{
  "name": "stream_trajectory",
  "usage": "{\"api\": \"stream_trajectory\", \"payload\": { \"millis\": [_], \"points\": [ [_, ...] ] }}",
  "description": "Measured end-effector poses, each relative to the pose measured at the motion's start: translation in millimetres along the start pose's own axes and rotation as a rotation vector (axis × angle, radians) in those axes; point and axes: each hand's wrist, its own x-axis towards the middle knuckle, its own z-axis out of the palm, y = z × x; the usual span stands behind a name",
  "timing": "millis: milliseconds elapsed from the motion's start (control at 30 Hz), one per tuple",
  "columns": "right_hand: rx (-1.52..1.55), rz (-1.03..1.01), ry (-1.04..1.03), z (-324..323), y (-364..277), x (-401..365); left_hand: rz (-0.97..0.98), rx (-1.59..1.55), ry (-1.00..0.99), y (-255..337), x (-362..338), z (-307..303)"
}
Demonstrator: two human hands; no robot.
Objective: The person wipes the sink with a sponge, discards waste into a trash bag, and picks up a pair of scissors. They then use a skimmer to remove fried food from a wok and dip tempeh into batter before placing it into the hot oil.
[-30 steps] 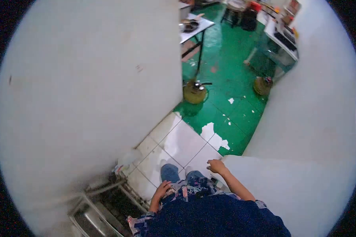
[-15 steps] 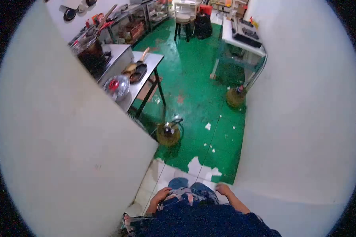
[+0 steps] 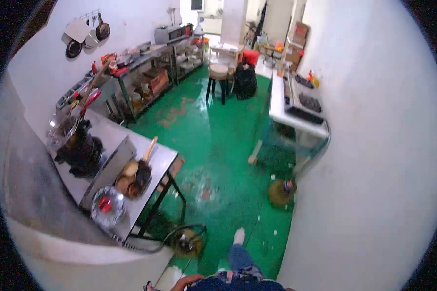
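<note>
My left hand (image 3: 189, 280) shows at the bottom edge, close against my patterned clothing. It is blurred and partly cut off, so its fingers cannot be made out; nothing shows in it. My right hand is out of the picture. One of my feet, in a light shoe (image 3: 239, 236), is stretched forward over the green floor (image 3: 213, 145). A squat gas cylinder (image 3: 186, 244) with a dark hose stands ahead of my left hand, below a metal table (image 3: 162, 160).
On that table are a clear lid with a red knob (image 3: 105, 204), a wooden-handled pan (image 3: 140, 179) and dark pots. Another cylinder (image 3: 281, 192) sits by a white stove table (image 3: 301, 123) along the right wall. Farther off stand a stool (image 3: 218, 72) and a black bag (image 3: 245, 80).
I have moved forward through the opening, and the view has tilted up. The tables and cylinders look nearer. My right hand has left the view; my left hand is now at the bottom edge.
</note>
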Motion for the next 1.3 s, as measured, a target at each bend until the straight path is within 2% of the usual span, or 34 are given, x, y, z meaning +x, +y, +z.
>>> {"api": "stream_trajectory", "payload": {
  "millis": [67,100,167,200,233,267,300,333,367,400,433,500,567,600,633,667,700,767,833,900,967,1000,1033,1067,1100,1167,1200,1233,1300],
  "points": [
    [-0.082,0.021,-0.019,-55,-29,89,0.256,0.236,0.105,30,53,-28],
    [-0.16,0.015,-0.035,-79,-32,148,0.453,0.45,0.24,42,81,-37],
    [-0.24,-0.041,-0.031,-130,-49,292,0.008,0.133,0.241,76,120,-81],
    [-0.468,-0.169,0.056,-180,-149,305,-0.203,-0.02,0.283,126,132,-115],
    [-0.51,-0.142,0.096,-208,-199,351,-0.245,0.013,0.249,172,146,-153],
    [-0.656,-0.388,0.188,-221,-219,425,-0.283,0.047,0.218,203,160,-183],
    [-0.394,-0.521,0.22,-240,-278,469,-0.295,0.03,0.228,218,173,-203],
    [-0.51,-0.512,0.211,-257,-359,490,-0.289,0.126,0.324,227,188,-223],
    [-0.373,-0.51,0.209,-271,-441,491,-0.279,0.228,0.42,234,203,-246],
    [-0.4,-0.515,0.17,-282,-514,498,-0.283,0.226,0.43,245,220,-272],
    [-0.273,-0.622,0.184,-280,-571,512,-0.339,0.201,0.396,257,233,-296],
    [-0.26,-0.769,0.136,-274,-668,526,-0.394,0.177,0.367,257,264,-342],
    [-0.343,-0.807,-0.047,-268,-744,532,-0.21,0.167,0.338,218,301,-391],
    [-0.409,-0.895,-0.096,-267,-766,544,-0.202,0.189,0.338,212,314,-433],
    [-0.479,-0.982,-0.141,-265,-782,556,-0.158,0.176,0.419,209,327,-479],
    [-0.507,-0.936,-0.196,-269,-795,561,-0.114,0.145,0.494,211,341,-510],
    [-0.537,-0.887,-0.257,-274,-802,566,-0.436,-0.201,0.448,262,340,-559],
    [-0.578,-0.718,-0.377,-289,-797,607,-0.398,-0.126,0.447,287,363,-635],
    [-0.505,-0.786,-0.215,-318,-781,632,-0.292,0.009,0.477,293,384,-693],
    [-0.514,-0.594,-0.208,-349,-779,661,-0.295,-0.014,0.449,301,412,-741],
    [-0.37,-0.799,-0.117,-377,-760,694,-0.314,0.026,0.369,314,443,-794],
    [-0.362,-0.801,-0.102,-393,-770,708,-0.308,0.042,0.368,315,462,-822],
    [-0.258,-0.68,-0.118,-407,-777,721,-0.303,0.037,0.386,307,482,-839],
    [-0.157,-0.556,-0.134,-425,-791,739,-0.297,0.029,0.402,302,505,-861],
    [-0.159,-0.547,-0.13,-441,-807,763,-0.355,-0.016,0.329,299,530,-886],
    [-0.431,-0.382,-0.219,-476,-847,822,-0.342,0.038,0.365,296,578,-933],
    [-0.504,-0.456,-0.17,-492,-867,859,-0.338,0.108,0.407,299,593,-957],
    [-0.571,-0.532,-0.117,-506,-888,898,-0.335,-0.034,0.475,322,606,-982],
    [-0.6,-0.561,-0.095,-556,-982,942,-0.202,0.082,0.52,339,652,-1039]
  ]
}}
